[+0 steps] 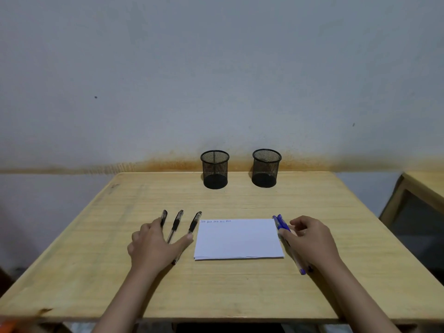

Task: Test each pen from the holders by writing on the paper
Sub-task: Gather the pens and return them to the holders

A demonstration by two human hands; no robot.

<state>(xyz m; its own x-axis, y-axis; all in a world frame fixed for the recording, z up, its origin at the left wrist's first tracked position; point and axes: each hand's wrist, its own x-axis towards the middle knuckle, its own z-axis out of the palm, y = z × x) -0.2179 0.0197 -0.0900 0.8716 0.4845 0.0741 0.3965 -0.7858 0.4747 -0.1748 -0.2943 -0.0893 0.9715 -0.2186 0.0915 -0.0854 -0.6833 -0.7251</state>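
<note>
Both holders, the left holder (pixel 214 169) and right holder (pixel 266 168), stand at the back of the table (pixel 240 292) near the wall, and both look empty, so every pen seems to be out already. The paper (pixel 237 239) lies flat in the middle with a short row of blue scribbles along its top edge, about five marks. Three black pens (pixel 177 221) lie fanned out just left of the paper, and the left hand (pixel 156 246) lies spread flat on top of them, fingers loose, not gripping any as far as I can see. The blue pens (pixel 281 223), two of them side by side, lie along the paper's right edge, and the right hand (pixel 310 239) is curled over them, thumb touching the barrel; whether it's really pinching one or just resting there, I can't tell. My guess is the testing is nearly finished or done. What could go wrong: round pens under a flat palm roll easily, so a sideways push could send one off toward the table edge. The paper isn't pinned either, so a nudge from either hand would slide it, and grabbing both blue pens at once risks muddling tested with untested.
</note>
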